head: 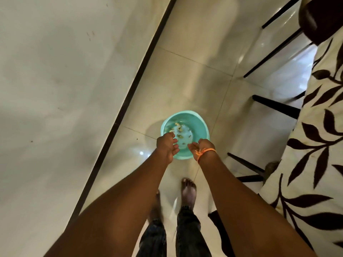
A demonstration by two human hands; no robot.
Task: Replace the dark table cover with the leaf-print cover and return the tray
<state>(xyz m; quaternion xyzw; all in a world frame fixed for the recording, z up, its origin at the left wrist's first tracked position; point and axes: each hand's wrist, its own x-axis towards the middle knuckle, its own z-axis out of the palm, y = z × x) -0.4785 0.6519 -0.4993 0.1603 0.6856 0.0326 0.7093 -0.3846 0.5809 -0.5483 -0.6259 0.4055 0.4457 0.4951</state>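
A: Where are the hands?

B: Both are stretched down over a teal plastic basin (193,123) standing on the glossy tiled floor (185,75). The left hand (167,147) has its fingers loosely bent, thumb apart, holding nothing. The right hand (201,146) is cupped with the palm turned inward; its fingers also hold nothing that I can see. An orange thread band (205,152) circles the right wrist.

A: And what lies beyond the fingertips?

B: The basin's inside, with small yellowish and dark scraps (181,129) scattered over its bottom. The fingertips of both hands hang just above its near rim; I cannot tell whether they touch it.

A: The leaf-print cover?

B: It (315,138) is well to the right of the right hand's fingers, draped over a table edge, cream with dark leaves. Dark chair legs (276,106) stand between it and the basin.

A: Anything nearer than the fingers?

B: Two bare feet (188,190) and dark trouser legs (187,230). A pale wall (55,89) with dark skirting rises to the left.
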